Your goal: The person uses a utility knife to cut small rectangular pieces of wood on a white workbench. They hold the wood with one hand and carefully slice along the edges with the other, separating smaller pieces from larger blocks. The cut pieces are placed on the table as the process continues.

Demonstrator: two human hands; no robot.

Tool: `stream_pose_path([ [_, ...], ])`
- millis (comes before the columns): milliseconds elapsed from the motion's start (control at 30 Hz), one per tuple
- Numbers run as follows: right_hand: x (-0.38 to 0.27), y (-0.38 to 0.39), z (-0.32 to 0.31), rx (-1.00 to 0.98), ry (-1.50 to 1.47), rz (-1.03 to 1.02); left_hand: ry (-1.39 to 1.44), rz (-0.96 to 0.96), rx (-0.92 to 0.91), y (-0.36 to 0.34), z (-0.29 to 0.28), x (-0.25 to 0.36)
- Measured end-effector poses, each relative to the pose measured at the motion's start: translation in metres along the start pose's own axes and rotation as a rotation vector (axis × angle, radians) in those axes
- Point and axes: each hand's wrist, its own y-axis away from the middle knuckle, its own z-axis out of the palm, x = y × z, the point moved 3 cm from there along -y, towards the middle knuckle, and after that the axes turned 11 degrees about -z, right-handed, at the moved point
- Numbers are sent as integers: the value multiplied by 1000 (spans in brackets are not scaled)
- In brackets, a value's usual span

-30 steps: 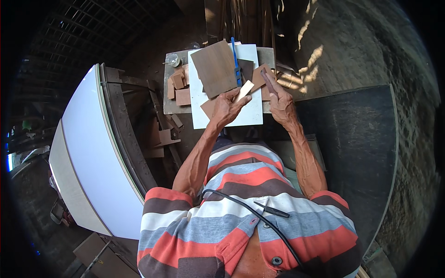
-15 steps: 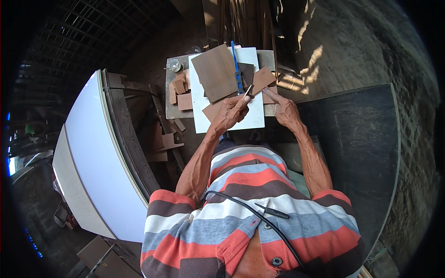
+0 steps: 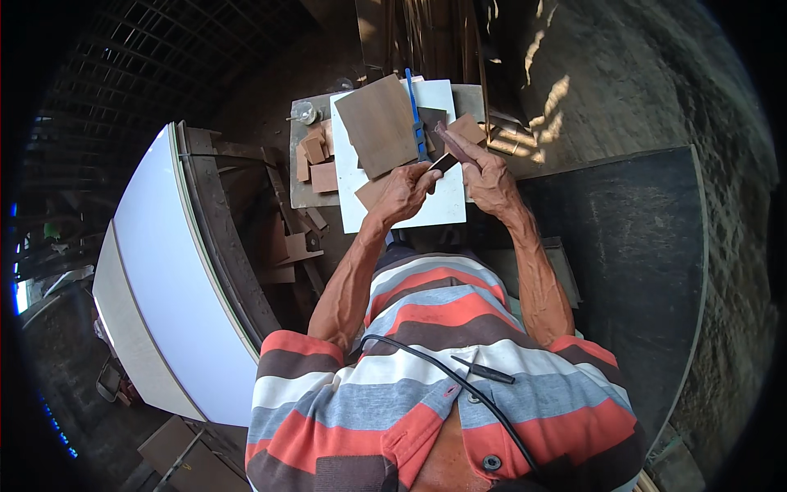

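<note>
My left hand is closed, its thumb and fingers pinching a small dark flat piece with a pale edge. Close by on the right, my right hand grips a narrow reddish-brown strip that points up and left; its material is unclear. Both hands hover over a white board on a small table. Beyond them lie a large square brown wood panel and a long, narrow blue tool. A brown wood piece shows behind the strip.
Wood offcuts and a small clear jar occupy the table's left side. A large white panel stands to my left, a dark board to my right. A black cable crosses my striped shirt.
My right hand has moved left and now holds the reddish-brown strip near my left hand. The small piece in my left hand has turned, showing its dark face.
</note>
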Motion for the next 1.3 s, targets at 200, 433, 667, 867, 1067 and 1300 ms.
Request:
stream_pose_path([
  [200, 31, 31, -8, -208, 388, -211, 115, -89, 201, 0, -20, -2],
  [433, 0, 0, -2, -143, -71, 261, -70, -57, -1, -13, -26, 12],
  [667, 14, 22, -14, -151, -54, 159, -102, -69, 51, -23, -36, -13],
  [867, 9, 8, 8, -83, -90, 176, -12, -107, 35, -20, -23, 5],
  [1067, 51, 42, -23, 6, -139, 279, 409, -338, -66, -22, -16, -32],
  [1300, 23, 15, 14, 192, -75, 236, 912, -480, -113, -24, 12, -29],
])
